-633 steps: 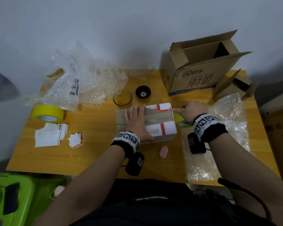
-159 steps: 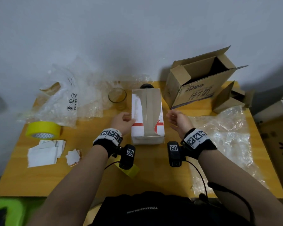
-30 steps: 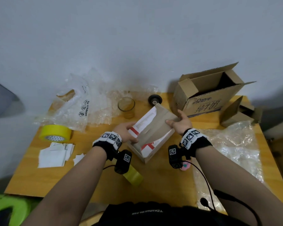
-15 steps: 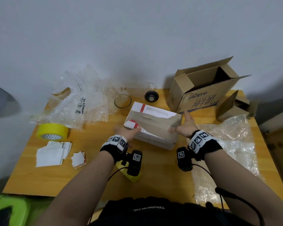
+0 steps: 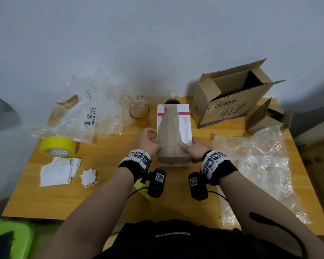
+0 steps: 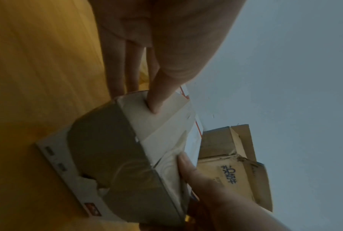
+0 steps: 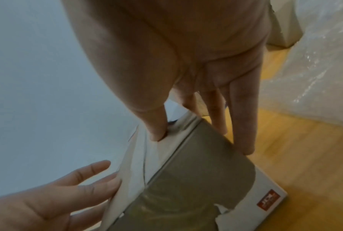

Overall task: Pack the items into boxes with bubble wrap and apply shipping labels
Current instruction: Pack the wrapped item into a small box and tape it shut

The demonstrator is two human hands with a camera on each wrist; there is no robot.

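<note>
box: white cardboard box with red stripes and brown tape along its top (image 5: 173,133) is sitting lengthwise on the wooden desk (image 5: 109,199), centre, its near end facing me
left hand: my left hand (image 5: 148,143) is pressing against the box's left side at the near end, thumb on the top edge, fingers straight down the side wall
right hand: my right hand (image 5: 194,149) is gripping the near right corner, thumb (image 7: 157,129) on the taped top, fingers running down the right wall
tape: yellow tape roll (image 5: 58,146) is lying far left on the desk, well apart from the box
labels: white paper slips in a loose pile (image 5: 59,171) are lying near the front left, just below the roll
wrap: clear bubble wrap sheet (image 5: 254,165) is spreading on the right; more crumpled clear wrap (image 5: 86,113) is piling at back left
other: clear drinking glass (image 5: 139,114) is standing just left of the box's far end; open brown carton with blue print (image 5: 230,101) is sitting at back right
</note>
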